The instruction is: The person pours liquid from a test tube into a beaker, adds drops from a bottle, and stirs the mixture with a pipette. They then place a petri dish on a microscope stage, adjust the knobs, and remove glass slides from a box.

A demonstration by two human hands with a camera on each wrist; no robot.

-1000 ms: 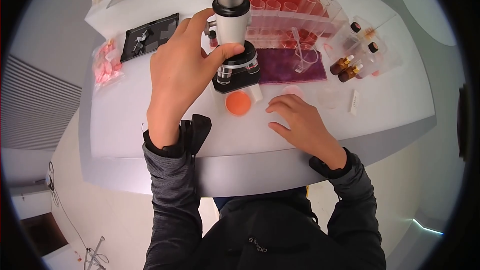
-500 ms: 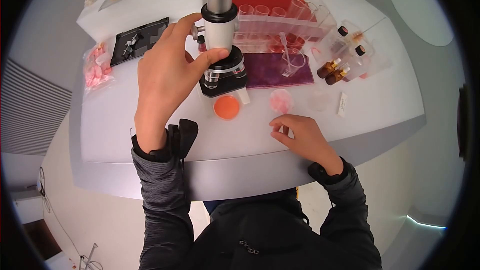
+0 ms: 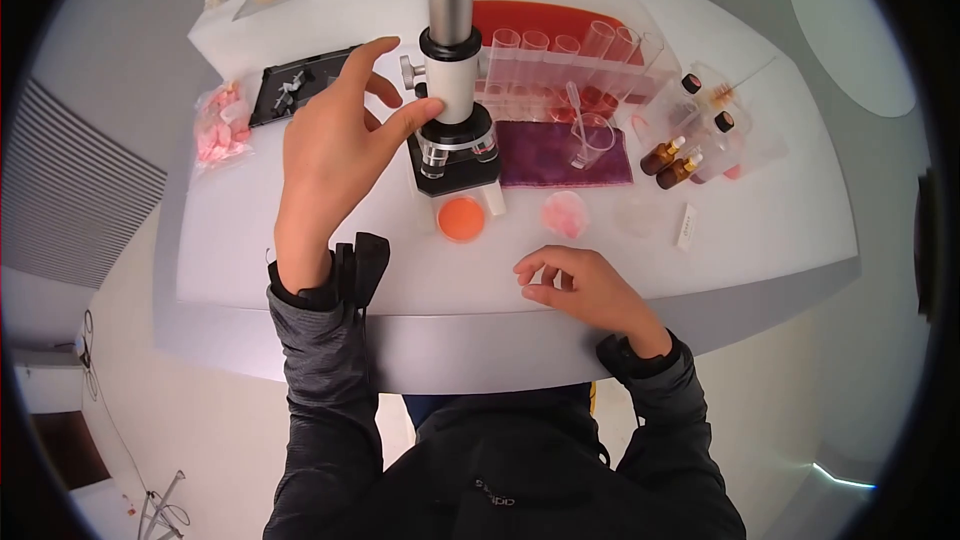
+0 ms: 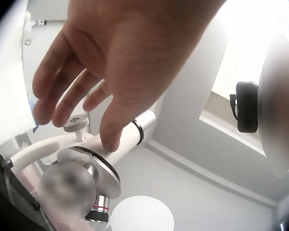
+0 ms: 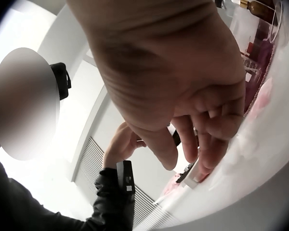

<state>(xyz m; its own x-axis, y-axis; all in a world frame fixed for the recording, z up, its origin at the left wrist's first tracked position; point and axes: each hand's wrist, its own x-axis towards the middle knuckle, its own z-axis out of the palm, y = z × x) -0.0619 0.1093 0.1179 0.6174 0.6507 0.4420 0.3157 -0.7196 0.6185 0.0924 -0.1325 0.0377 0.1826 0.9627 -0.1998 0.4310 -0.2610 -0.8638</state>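
Note:
A white and black microscope (image 3: 452,90) with a silver eyepiece tube stands in the middle of the head view. My left hand (image 3: 335,150) is at its left side, thumb tip against the white body and fingers spread off the focus knob (image 3: 411,72). In the left wrist view the thumb overlaps the white tube (image 4: 118,147), and the knob (image 4: 76,121) is below the fingertips. An orange petri dish (image 3: 461,219) lies by the microscope's base. My right hand (image 3: 585,287), loosely bent and holding nothing, hovers near the table front, below a pink petri dish (image 3: 566,214).
Behind the microscope stands a rack of test tubes (image 3: 565,65). A purple mat (image 3: 540,165) bears a beaker (image 3: 594,140) with a pipette. At right are brown dropper bottles (image 3: 670,162), a clear dish (image 3: 634,218) and a white label (image 3: 686,226). At left lie a black tray (image 3: 300,90) and a pink-filled bag (image 3: 222,125).
My left fingers have come off the focus knob and straightened, while the thumb stays at the microscope body. My right hand has drawn back from over the pink dish toward the table's front.

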